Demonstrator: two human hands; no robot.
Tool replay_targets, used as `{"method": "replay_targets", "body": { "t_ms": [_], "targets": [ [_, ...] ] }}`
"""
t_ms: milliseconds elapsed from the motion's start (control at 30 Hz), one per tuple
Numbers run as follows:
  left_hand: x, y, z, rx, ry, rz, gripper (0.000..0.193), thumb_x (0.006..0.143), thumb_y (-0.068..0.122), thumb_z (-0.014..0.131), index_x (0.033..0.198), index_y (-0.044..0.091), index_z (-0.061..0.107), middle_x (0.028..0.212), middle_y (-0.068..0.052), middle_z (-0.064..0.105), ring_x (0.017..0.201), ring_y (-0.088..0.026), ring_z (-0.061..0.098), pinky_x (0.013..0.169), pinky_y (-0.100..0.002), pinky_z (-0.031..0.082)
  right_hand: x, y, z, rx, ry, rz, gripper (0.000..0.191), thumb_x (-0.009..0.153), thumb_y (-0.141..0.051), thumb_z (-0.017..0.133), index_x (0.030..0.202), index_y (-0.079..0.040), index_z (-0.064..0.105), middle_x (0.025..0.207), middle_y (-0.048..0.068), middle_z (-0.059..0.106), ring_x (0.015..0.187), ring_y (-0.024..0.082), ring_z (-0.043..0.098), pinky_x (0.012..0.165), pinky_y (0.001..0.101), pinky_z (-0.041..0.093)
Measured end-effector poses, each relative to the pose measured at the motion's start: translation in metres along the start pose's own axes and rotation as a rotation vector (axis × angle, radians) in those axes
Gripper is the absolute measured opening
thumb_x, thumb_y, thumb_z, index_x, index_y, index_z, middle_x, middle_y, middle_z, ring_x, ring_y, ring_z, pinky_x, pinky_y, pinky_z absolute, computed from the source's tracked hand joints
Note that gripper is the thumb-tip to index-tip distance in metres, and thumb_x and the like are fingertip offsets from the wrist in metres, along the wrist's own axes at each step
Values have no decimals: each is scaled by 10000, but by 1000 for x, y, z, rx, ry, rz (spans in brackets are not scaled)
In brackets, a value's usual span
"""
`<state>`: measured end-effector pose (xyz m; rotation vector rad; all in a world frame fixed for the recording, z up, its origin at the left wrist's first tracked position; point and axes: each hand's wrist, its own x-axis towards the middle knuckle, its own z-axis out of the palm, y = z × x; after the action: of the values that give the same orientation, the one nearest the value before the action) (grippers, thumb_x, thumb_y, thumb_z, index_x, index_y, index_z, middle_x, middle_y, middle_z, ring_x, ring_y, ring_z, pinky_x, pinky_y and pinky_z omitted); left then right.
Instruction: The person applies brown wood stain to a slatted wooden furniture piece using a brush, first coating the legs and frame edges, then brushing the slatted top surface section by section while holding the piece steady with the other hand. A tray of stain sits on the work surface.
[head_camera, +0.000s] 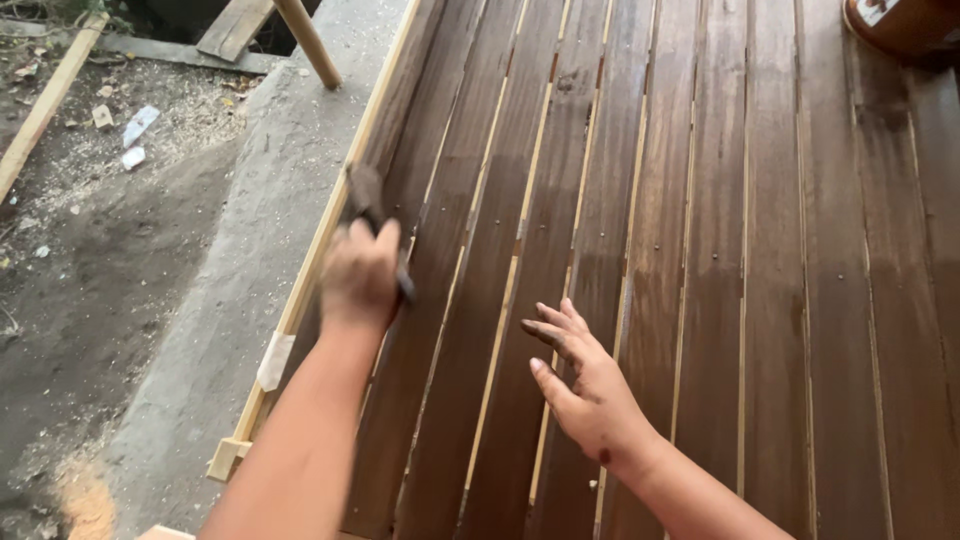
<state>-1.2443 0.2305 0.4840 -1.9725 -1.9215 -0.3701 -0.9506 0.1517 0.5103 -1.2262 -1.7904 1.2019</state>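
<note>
Left hand (360, 272) fingers clamped on what looks like a stain brush (366, 200), bristles beyond the knuckles on the slatted panel (700, 250); right hand (585, 385) fingers spread, steadying.

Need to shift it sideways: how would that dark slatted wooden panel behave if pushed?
The slatted panel looks stiff and probably heavy, being large with many boards. Its surface seems freshly stained under the brush in the left hand, so likely slick and smudgeable.

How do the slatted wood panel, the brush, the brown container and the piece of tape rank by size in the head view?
1. slatted wood panel
2. brown container, cropped, so unsure
3. brush, partly hidden by left hand
4. tape, similar to brush
</note>
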Motion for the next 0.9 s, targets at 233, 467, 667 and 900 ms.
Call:
{"method": "replay_targets", "body": {
  "t_ms": [233, 467, 667, 900],
  "targets": [
    [-69, -13, -27, 27, 29, 81, 361, 874, 91, 641, 1224, 96, 729, 920, -153, 623, 860, -337, 638, 735, -427, 561, 7, 4, -5, 5, -9, 12, 430, 913, -102, 661, 1342, -99, 632, 1560, 115, 501, 1579, 334, 213, 1215, 462, 255],
    [-8, 7, 2, 100, 50, 9, 169, 895, 214, 684, 1037, 136, 733, 868, -119, 605, 845, -313, 641, 693, -414, 556, 6, 4, -4, -7, -8, 23, 418, 927, -94, 648, 1344, -103, 630, 1577, 113, 483, 1585, 337, 196, 1229, 469, 234],
    [-80, 2, -33, 88, 28, 7, 275, 866, 187, 693, 1126, 124, 756, 827, -128, 586, 794, -326, 624, 662, -421, 539, 2, 5, -8, -1, -19, 14, 413, 928, -87, 644, 1341, -93, 633, 1576, 124, 481, 1582, 351, 190, 1222, 469, 227],
    [28, 16, 28, 153, 110, -32, 78, 920, 161, 691, 866, 169, 636, 860, -89, 598, 840, -291, 641, 668, -394, 556, -3, 7, 1, -27, -13, 6, 420, 922, -85, 647, 1342, -100, 637, 1571, 116, 497, 1587, 341, 208, 1221, 464, 242]
  ]
}}
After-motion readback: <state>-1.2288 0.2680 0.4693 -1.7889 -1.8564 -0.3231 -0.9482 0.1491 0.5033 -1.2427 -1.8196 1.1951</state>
